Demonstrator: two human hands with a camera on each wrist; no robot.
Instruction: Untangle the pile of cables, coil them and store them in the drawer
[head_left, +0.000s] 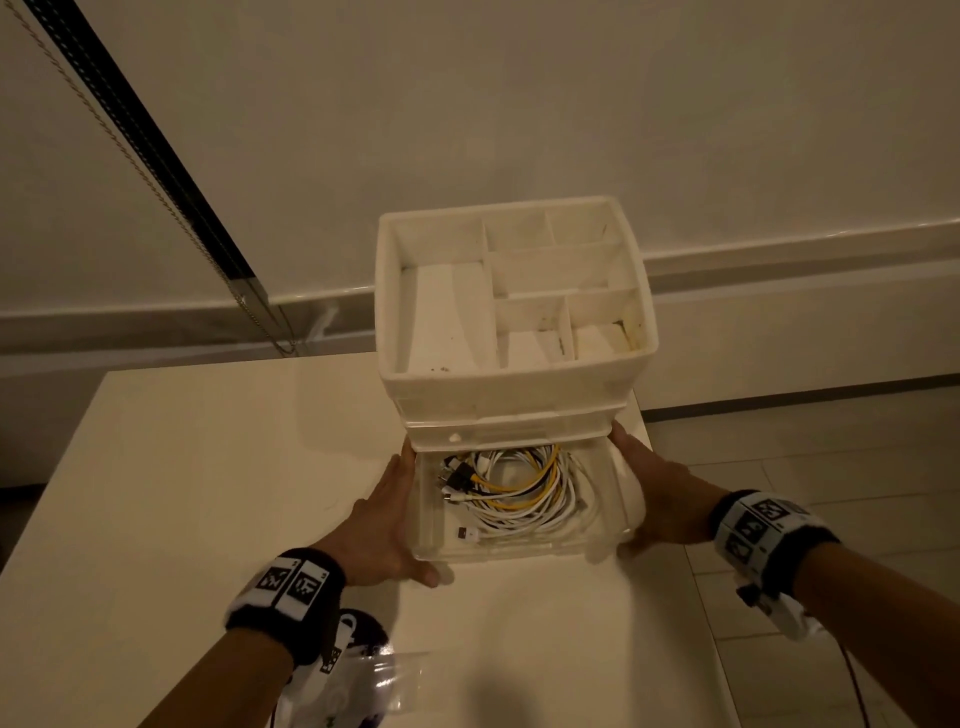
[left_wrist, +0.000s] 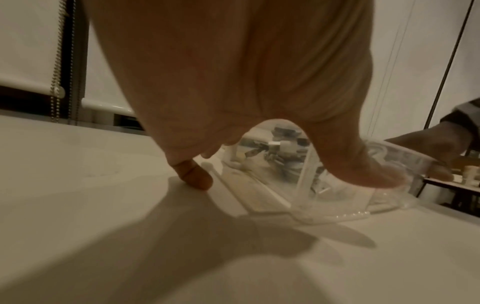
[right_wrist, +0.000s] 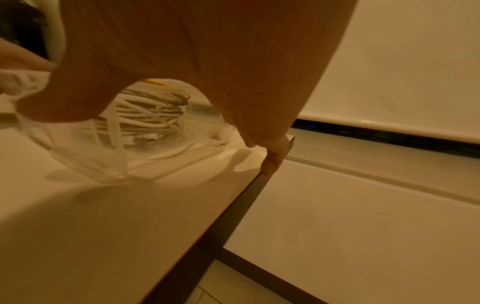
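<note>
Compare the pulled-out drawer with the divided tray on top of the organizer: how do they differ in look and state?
The drawer is clear plastic; the tray is opaque white. The drawer holds coiled cables, white, yellow and black, while the tray's compartments hold no cables. The drawer is one undivided space; the tray is split by partitions. The left hand and right hand hold the drawer's sides; neither touches the tray. Both belong to the same organizer on the table.

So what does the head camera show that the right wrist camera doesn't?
Only the head view shows the white organiser with its divided top tray, the left hand on the drawer's left side and both wristbands. Only the right wrist view shows the table's dark edge under the right hand's fingers. Both show the clear drawer pulled out, with coiled white and yellow cables inside, and the right hand holding it.
</note>
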